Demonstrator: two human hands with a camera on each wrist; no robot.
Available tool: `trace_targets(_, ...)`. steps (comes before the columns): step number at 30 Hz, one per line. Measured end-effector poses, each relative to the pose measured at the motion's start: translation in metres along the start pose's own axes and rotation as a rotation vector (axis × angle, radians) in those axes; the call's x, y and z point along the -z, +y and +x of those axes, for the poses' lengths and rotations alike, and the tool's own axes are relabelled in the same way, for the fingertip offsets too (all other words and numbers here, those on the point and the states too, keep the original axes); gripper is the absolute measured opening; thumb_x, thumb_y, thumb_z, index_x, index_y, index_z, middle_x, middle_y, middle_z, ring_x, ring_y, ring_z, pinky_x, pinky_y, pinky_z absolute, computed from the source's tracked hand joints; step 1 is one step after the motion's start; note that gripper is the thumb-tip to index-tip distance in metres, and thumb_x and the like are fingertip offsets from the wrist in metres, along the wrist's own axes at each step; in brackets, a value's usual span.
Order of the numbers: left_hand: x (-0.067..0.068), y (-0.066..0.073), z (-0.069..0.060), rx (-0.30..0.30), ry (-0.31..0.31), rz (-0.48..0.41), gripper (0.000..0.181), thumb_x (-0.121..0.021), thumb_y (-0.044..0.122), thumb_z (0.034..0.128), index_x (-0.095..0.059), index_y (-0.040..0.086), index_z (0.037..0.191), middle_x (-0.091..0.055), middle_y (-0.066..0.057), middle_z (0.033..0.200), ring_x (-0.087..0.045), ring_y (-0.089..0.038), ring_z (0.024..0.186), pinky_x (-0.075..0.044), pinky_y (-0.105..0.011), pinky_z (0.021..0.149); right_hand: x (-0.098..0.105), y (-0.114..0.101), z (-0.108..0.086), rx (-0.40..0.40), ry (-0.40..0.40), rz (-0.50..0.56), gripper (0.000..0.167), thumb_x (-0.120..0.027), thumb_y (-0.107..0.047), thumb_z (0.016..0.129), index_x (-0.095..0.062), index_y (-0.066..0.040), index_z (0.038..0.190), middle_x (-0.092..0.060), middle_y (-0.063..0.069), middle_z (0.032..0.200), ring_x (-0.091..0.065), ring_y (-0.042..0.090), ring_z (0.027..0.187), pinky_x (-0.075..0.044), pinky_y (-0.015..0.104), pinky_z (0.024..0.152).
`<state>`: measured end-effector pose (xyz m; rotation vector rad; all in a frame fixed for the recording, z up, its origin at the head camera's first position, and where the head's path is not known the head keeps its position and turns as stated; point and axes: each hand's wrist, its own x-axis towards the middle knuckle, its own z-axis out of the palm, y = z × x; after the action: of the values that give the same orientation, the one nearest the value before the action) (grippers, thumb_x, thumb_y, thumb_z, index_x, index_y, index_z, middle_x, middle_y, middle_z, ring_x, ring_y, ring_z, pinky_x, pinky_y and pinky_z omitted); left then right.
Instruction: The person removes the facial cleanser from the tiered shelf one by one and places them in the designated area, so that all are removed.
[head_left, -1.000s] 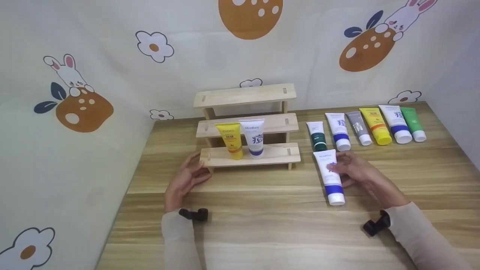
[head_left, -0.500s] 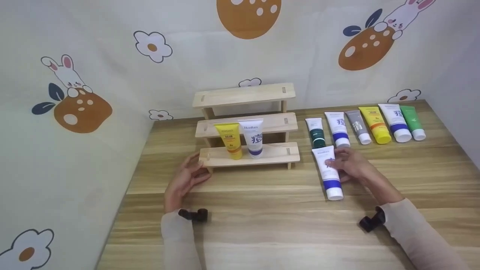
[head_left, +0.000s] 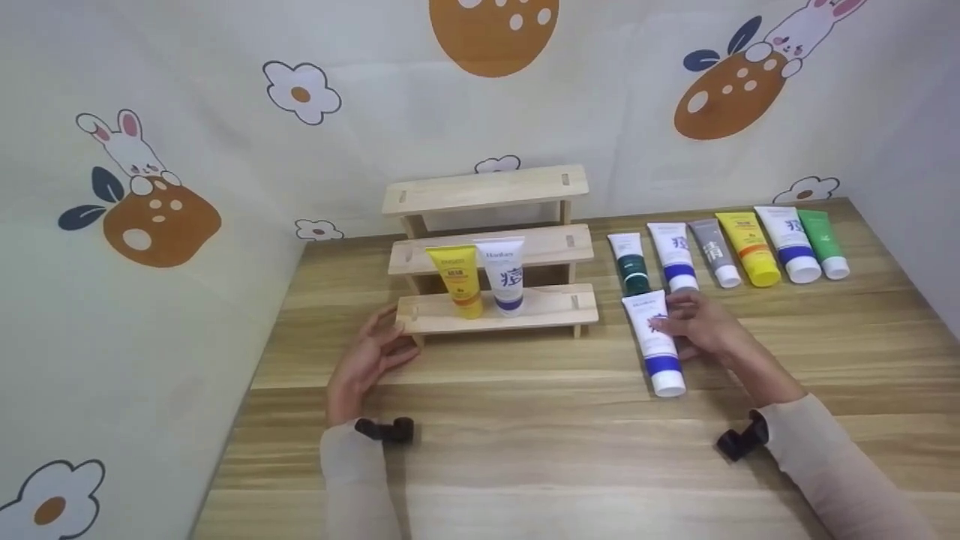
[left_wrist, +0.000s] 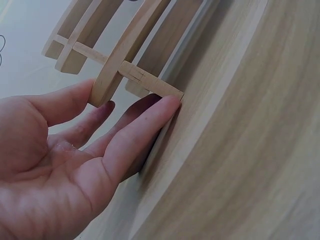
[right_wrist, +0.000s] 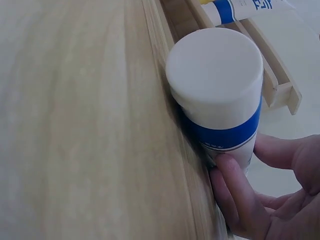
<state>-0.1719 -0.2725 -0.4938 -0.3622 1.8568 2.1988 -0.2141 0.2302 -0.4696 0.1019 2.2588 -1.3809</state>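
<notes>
In the head view, my right hand (head_left: pixel 705 326) grips a white squeeze tube (head_left: pixel 654 337) with a blue band, its cap toward me. The right wrist view shows the thumb on one side of this tube (right_wrist: pixel 225 120) and fingers on the other, close to the tabletop. My left hand (head_left: pixel 367 360) holds the left end of a three-step wooden display stand (head_left: pixel 559 311). In the left wrist view, the thumb meets the lowest board's end (left_wrist: pixel 107 85) while fingers reach beneath, against the leg. On the lowest step, a yellow tube (head_left: pixel 459 281) and a white tube (head_left: pixel 504 277) stand upright on their caps.
To the right of the stand, a row of tubes lies on the wooden table (head_left: pixel 510 442): dark green (head_left: pixel 632 266), white (head_left: pixel 670 251), grey (head_left: pixel 716 251), yellow (head_left: pixel 750 247), white-blue (head_left: pixel 786 240) and green (head_left: pixel 823 244). A patterned cloth wall (head_left: pixel 375 112) rises behind.
My right hand has slid the white tube a little away from me, toward the row. The dark green tube has shifted slightly backward. My left hand keeps its place at the stand.
</notes>
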Motion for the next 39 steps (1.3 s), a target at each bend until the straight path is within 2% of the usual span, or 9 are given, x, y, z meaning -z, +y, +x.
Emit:
trace_targets(8, 0.001, 0.000, 0.000, -0.002, 0.002, -0.008, 0.053, -0.046, 0.011, 0.1058, -0.029, 0.016, 0.156, -0.056, -0.016, 0.130, -0.065, -0.025, 0.111, -0.059, -0.042, 0.101, 0.004, -0.004, -0.004, 0.030, 0.012, 0.011, 0.076, -0.072, -0.027, 0.093, -0.032, 0.004, 0.149, -0.045, 0.032, 0.147, -0.065, 0.018, 0.101, -0.065, 0.036, 0.078)
trace_targets(15, 0.002, -0.001, -0.002, -0.004, -0.003, -0.016, 0.055, -0.046, 0.012, 0.1058, -0.027, 0.017, 0.157, -0.047, -0.019, 0.137, -0.063, -0.028, 0.115, -0.057, -0.044, 0.104, 0.006, -0.023, -0.016, 0.053, 0.064, -0.073, 0.078, -0.072, -0.030, 0.093, -0.030, -0.001, 0.153, -0.047, 0.026, 0.149, -0.056, 0.036, 0.126, -0.060, 0.037, 0.096)
trace_targets(19, 0.002, 0.000, -0.003, -0.003, 0.001, -0.014, 0.054, -0.046, 0.012, 0.1056, -0.027, 0.017, 0.156, -0.049, -0.019, 0.136, -0.062, -0.028, 0.115, -0.057, -0.044, 0.104, 0.000, -0.040, -0.027, 0.167, 0.103, -0.072, 0.072, -0.071, -0.029, 0.094, -0.036, -0.003, 0.152, -0.051, 0.022, 0.146, -0.055, 0.035, 0.130, -0.059, 0.024, 0.095)
trace_targets(23, 0.000, 0.000, -0.002, -0.003, 0.004, -0.019, 0.053, -0.046, 0.012, 0.1056, -0.030, 0.018, 0.156, -0.051, -0.019, 0.136, -0.063, -0.029, 0.115, -0.057, -0.044, 0.104, -0.012, -0.062, -0.039, 0.323, 0.132, -0.033, 0.063, -0.072, -0.029, 0.093, -0.047, -0.006, 0.146, -0.059, 0.018, 0.139, -0.063, 0.015, 0.117, -0.055, 0.010, 0.086)
trace_targets(25, 0.000, 0.000, -0.001, -0.005, 0.002, -0.020, 0.053, -0.045, 0.011, 0.1055, -0.030, 0.018, 0.156, -0.052, -0.020, 0.135, -0.063, -0.030, 0.115, -0.057, -0.044, 0.104, -0.019, -0.073, -0.042, 0.380, 0.143, -0.015, 0.058, -0.074, -0.029, 0.092, -0.053, -0.008, 0.142, -0.063, 0.016, 0.136, -0.063, 0.003, 0.109, -0.055, 0.009, 0.086)
trace_targets(27, -0.001, 0.000, -0.001, -0.008, 0.004, -0.018, 0.053, -0.046, 0.011, 0.1054, -0.030, 0.017, 0.156, -0.053, -0.020, 0.134, -0.064, -0.031, 0.115, -0.057, -0.044, 0.104, -0.027, -0.083, -0.044, 0.427, 0.145, 0.011, 0.055, -0.075, -0.028, 0.091, -0.055, -0.008, 0.139, -0.064, 0.016, 0.134, -0.063, -0.002, 0.105, -0.055, 0.010, 0.087)
trace_targets(32, -0.002, 0.000, 0.000, -0.012, 0.016, -0.013, 0.052, -0.045, 0.011, 0.1054, -0.031, 0.017, 0.155, -0.057, -0.018, 0.130, -0.065, -0.029, 0.112, -0.058, -0.044, 0.101, -0.043, -0.101, -0.041, 0.482, 0.138, 0.065, 0.053, -0.075, -0.024, 0.091, -0.057, -0.005, 0.137, -0.064, 0.017, 0.131, -0.063, -0.002, 0.104, -0.056, 0.011, 0.086)
trace_targets(39, -0.001, 0.000, 0.000, -0.014, 0.000, -0.021, 0.053, -0.045, 0.012, 0.1063, -0.027, 0.013, 0.156, -0.056, -0.014, 0.130, -0.066, -0.024, 0.108, -0.061, -0.039, 0.097, -0.060, -0.115, -0.029, 0.536, 0.132, 0.153, 0.049, -0.074, -0.021, 0.092, -0.058, -0.003, 0.136, -0.065, 0.017, 0.131, -0.065, 0.000, 0.104, -0.056, 0.014, 0.089)
